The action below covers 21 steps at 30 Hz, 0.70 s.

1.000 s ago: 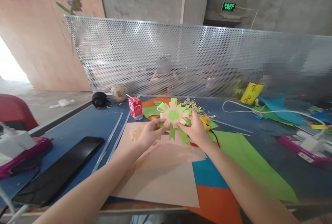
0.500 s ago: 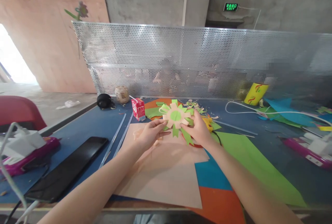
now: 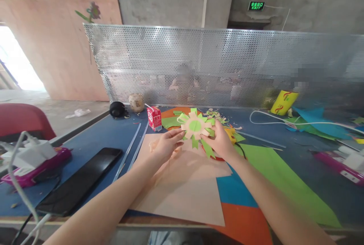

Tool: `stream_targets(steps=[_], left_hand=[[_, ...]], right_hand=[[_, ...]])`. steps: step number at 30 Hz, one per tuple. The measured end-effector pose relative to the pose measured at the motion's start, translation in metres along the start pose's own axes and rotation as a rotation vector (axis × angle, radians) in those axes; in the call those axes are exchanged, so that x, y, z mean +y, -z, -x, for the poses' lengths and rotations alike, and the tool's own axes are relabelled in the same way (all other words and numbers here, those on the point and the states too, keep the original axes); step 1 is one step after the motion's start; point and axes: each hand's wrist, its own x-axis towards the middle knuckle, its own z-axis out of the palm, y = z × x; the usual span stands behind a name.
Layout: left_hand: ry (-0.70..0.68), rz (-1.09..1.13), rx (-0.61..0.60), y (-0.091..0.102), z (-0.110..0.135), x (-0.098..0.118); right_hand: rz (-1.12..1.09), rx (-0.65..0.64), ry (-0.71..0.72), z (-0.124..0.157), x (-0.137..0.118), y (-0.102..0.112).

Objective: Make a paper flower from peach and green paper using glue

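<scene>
A paper flower (image 3: 195,126) with beige petals, green petals and a green round centre is held up over the blue table (image 3: 96,142). My left hand (image 3: 167,144) pinches its lower left edge with closed fingers. My right hand (image 3: 220,142) grips its right side, fingers curled behind the petals. A large beige paper sheet (image 3: 182,184) lies flat under both hands. Green strips hang down from the flower between my hands.
A red drink carton (image 3: 154,118), a black phone (image 3: 82,178), a pink power strip (image 3: 36,167) with a white charger, green (image 3: 273,173), blue and orange paper sheets, a yellow cup (image 3: 282,102) and a white cable lie around. A perforated metal screen (image 3: 227,67) stands behind; people sit beyond it.
The view has shifted a little leftward and the flower sits slightly lower. Both hands keep their hold on the flower.
</scene>
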Motion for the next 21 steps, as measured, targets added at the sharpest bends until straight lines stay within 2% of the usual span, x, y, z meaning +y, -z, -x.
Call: stream_targets(steps=[7, 15, 21], left_hand=[[0.003, -0.007, 0.010, 0.0015, -0.0011, -0.0023], [0.017, 0.052, -0.025, 0.0002, -0.0007, -0.0036], [-0.003, 0.168, -0.044, -0.0028, 0.0014, -0.0012]], right_hand=[[0.009, -0.020, 0.022, 0.0042, -0.0067, 0.0001], [-0.108, -0.045, 0.038, 0.0024, -0.0034, -0.0023], [-0.029, -0.042, 0.005, 0.0027, -0.0040, -0.0011]])
